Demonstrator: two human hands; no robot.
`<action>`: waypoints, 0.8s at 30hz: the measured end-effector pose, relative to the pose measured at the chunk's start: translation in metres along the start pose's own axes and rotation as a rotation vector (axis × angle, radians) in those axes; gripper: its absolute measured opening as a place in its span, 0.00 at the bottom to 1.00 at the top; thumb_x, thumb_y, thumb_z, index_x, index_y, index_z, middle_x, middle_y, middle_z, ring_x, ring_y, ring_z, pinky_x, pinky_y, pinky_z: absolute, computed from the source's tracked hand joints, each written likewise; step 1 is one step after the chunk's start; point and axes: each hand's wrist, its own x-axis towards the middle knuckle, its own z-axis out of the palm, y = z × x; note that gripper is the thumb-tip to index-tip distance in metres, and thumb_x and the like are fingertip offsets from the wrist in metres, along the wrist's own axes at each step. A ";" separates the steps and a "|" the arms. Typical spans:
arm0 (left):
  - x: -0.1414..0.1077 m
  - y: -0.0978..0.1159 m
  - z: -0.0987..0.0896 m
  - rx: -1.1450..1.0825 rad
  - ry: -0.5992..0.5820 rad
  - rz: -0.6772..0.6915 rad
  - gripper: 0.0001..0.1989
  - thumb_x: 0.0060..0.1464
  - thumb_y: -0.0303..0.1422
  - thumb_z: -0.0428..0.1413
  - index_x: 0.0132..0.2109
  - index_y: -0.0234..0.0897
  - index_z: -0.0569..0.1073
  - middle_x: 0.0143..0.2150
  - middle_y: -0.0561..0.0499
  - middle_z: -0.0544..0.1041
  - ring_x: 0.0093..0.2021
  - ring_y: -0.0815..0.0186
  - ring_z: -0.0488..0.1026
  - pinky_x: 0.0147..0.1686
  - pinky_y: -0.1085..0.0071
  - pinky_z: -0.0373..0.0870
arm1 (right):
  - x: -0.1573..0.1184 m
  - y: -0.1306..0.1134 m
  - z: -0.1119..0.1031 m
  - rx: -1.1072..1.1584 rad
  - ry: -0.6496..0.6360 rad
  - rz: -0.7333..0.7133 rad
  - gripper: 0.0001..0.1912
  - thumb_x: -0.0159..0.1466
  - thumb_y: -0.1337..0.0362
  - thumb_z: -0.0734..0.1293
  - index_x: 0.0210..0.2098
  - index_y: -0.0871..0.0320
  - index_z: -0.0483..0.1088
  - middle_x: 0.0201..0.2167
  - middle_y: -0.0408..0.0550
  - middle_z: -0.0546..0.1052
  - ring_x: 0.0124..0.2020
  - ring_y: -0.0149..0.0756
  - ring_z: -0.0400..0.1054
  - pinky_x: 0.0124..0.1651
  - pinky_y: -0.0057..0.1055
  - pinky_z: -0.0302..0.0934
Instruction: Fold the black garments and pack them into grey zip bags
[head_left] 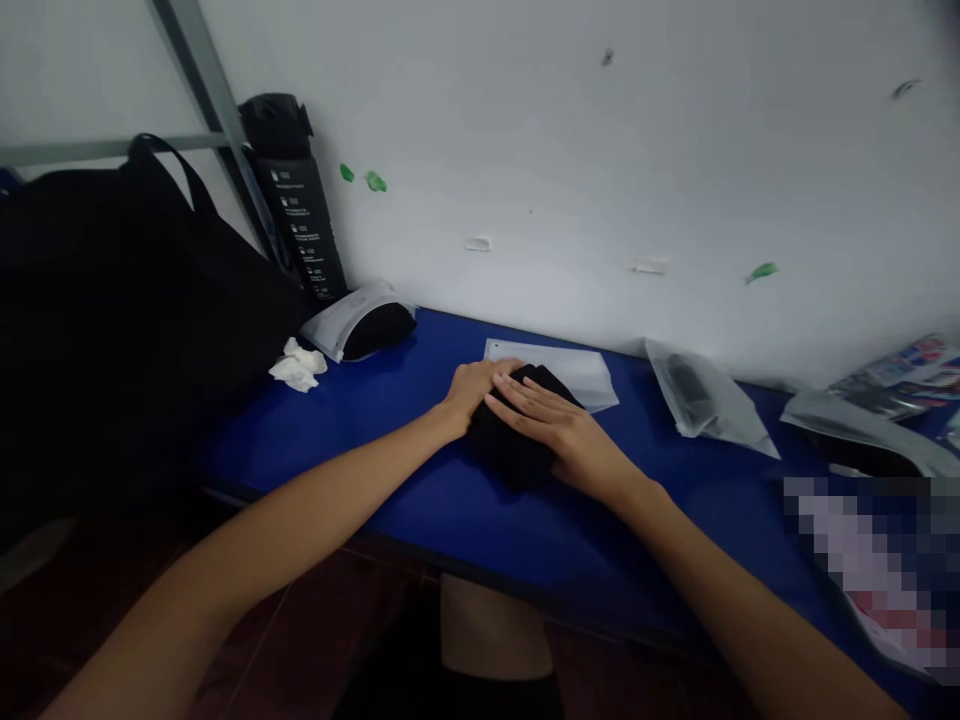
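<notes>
A folded black cloth (pixel 514 455) lies on the blue table (pixel 300 445) near the center of the frame, with both hands touching it. The right hand (pixel 566 430) rests flat across its top and right side, fingers extended toward the upper left. The left hand (pixel 471 390) lies along its upper-left edge; its fingers are partly hidden, so whether they grip cannot be told. Just behind the cloth is a flat white zip pouch (pixel 589 372). At the right of the frame lie a frosted pouch (pixel 712 405) and other packaging. Toward the upper left, a frosted zipper bag with black contents (pixel 349 322) sits near a crumpled tissue (pixel 298 366), a black water bottle (pixel 292 215) and a large black bag (pixel 127 330).
</notes>
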 end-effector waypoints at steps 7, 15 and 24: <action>-0.006 0.000 0.007 0.056 0.104 0.041 0.22 0.70 0.32 0.51 0.68 0.51 0.71 0.60 0.50 0.81 0.59 0.55 0.78 0.54 0.63 0.73 | -0.014 0.015 -0.005 0.107 -0.083 0.048 0.45 0.58 0.82 0.69 0.71 0.49 0.65 0.72 0.52 0.63 0.71 0.48 0.62 0.74 0.50 0.58; -0.005 0.000 0.008 0.090 0.088 0.080 0.22 0.74 0.34 0.46 0.69 0.49 0.69 0.68 0.51 0.75 0.63 0.56 0.76 0.57 0.62 0.72 | -0.017 0.023 0.013 -0.046 0.121 0.246 0.39 0.59 0.78 0.67 0.70 0.57 0.67 0.66 0.55 0.74 0.65 0.48 0.71 0.71 0.50 0.63; -0.011 0.003 0.007 0.095 0.086 0.096 0.26 0.75 0.34 0.43 0.75 0.46 0.60 0.69 0.47 0.73 0.61 0.54 0.77 0.54 0.60 0.74 | -0.013 0.014 0.013 -0.212 0.064 0.413 0.37 0.55 0.76 0.66 0.65 0.57 0.67 0.61 0.58 0.79 0.57 0.52 0.78 0.55 0.45 0.76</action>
